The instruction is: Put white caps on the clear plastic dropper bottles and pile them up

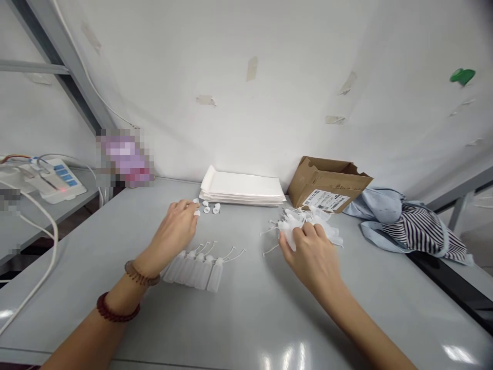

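My left hand reaches to a few small white caps on the grey table, its fingertips pinched together at the nearest ones. The fingers partly cover whatever piece is between them. Below that wrist lies a row of several translucent plastic bottles, side by side, with thin white straps pointing away from me. On the right, my right hand is over a loose pile of similar translucent bottles. Its thumb and fingers close around one bottle at the pile's near left edge; the palm side is hidden.
A stack of white padded envelopes lies against the wall. To its right stands an open cardboard box with a label. Blue and striped fabric lies at the far right. A power strip with cables is on the left.
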The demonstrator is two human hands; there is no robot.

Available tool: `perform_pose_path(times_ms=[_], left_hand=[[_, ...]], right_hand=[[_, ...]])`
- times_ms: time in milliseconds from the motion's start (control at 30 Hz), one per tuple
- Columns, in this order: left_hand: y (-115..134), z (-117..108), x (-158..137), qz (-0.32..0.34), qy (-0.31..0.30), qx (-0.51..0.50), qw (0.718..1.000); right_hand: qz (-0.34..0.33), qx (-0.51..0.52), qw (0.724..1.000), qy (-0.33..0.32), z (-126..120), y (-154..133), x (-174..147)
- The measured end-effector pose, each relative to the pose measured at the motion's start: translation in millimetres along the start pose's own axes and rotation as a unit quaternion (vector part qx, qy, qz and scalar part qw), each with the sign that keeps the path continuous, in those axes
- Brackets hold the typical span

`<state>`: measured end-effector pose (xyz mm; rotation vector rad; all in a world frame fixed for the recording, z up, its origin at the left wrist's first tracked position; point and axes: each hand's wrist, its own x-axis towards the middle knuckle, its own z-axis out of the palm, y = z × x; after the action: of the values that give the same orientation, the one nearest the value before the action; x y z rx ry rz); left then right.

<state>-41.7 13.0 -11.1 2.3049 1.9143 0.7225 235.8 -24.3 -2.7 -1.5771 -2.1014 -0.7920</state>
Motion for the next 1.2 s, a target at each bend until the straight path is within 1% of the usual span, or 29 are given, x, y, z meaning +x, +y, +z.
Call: perform_pose_path(times_ms=[100,233,300,367,433,467,533,567,600,633,667,733,800,900,1000,1100,1200], left_hand=[[-15,2,3,0.003,-0.01,0.018,1.0],[-18,7,3,0.031,-0.041,0.021,0.998],[-19,11,3,0.041,-0.054,0.022,0.997],[-21,14,3,0.043,-0.064,0.026,0.997],[-24,16,3,0.041,-0.071,0.031,0.996],[-25,16,3,0.039,-0.074,0.035,0.996],[-26,16,3,0.034,-0.08,0.041,0.995],[-26,15,3,0.033,-0.083,0.043,0.995],[-26,14,4,0.031,-0.086,0.044,0.995],[-26,13,4,0.03,-0.089,0.044,0.995],[-26,12,4,0.03,-0.092,0.043,0.994],[-24,10,4,0.029,-0.099,0.037,0.994],[-21,9,3,0.03,-0.105,0.028,0.994],[-14,6,1,0.027,-0.109,0.006,0.994],[-5,2,-1,0.015,-0.109,-0.021,0.994],[3,-1,-1,0.0,-0.114,-0.06,0.992],[10,-3,-1,-0.013,-0.13,-0.106,0.986]], right_hand=[[0.032,-0.025,0.998,-0.042,1,2,-1],[0.073,-0.025,0.993,-0.087,3,4,-2],[0.079,-0.032,0.992,-0.095,4,6,-2],[0.073,-0.044,0.993,-0.078,6,7,-1],[0.052,-0.034,0.998,-0.031,7,4,0],[0.03,-0.009,1.0,-0.002,7,1,-1],[-0.034,0.092,0.994,0.037,6,-8,-4],[-0.075,0.161,0.983,0.036,4,-15,-7],[-0.109,0.234,0.966,0.017,3,-23,-10],[-0.132,0.294,0.947,-0.016,2,-31,-14],[-0.145,0.332,0.931,-0.051,0,-39,-17],[-0.151,0.374,0.91,-0.094,-2,-53,-22],[-0.146,0.399,0.897,-0.12,-3,-65,-22],[-0.142,0.412,0.888,-0.144,-3,-77,-17],[-0.139,0.402,0.89,-0.167,-1,-85,-12],[-0.134,0.39,0.892,-0.186,3,-90,-10],[-0.136,0.394,0.885,-0.206,5,-92,-12]])
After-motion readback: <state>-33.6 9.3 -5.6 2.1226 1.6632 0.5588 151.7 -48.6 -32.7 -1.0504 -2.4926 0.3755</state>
